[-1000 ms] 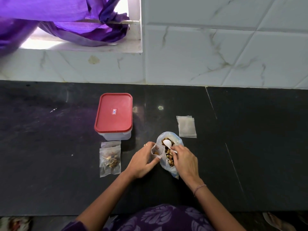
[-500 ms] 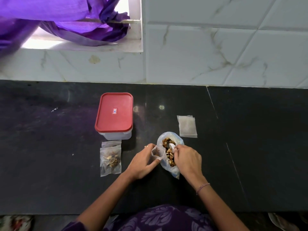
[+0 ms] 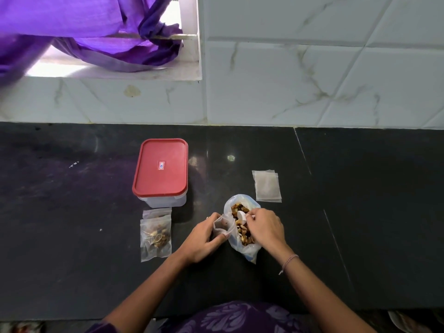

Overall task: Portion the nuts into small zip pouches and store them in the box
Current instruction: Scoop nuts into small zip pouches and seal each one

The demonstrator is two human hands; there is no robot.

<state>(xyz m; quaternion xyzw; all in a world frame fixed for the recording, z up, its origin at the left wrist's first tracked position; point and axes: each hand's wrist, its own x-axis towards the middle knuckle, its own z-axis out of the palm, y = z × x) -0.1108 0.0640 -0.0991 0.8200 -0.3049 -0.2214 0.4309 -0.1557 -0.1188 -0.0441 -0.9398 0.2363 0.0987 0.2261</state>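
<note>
Left hand [image 3: 204, 239] pinches an open small pouch [image 3: 222, 225], touching the nut bag [image 3: 249, 251]. Right hand [image 3: 264, 230] grips a white spoon [image 3: 241, 216] inside that bag. Filled pouches [image 3: 155, 234] lie to the left on the counter [image 3: 72, 236] – red-lidded box [image 3: 160, 169] just behind them, closed. Empty pouches [image 3: 267, 186] sit beyond the bag, right.

Black stone counter [image 3: 72, 248]; white veined wall tiles [image 3: 312, 80]; purple curtain [image 3: 84, 25] bunched at window [image 3: 171, 16], probably daylight behind.
</note>
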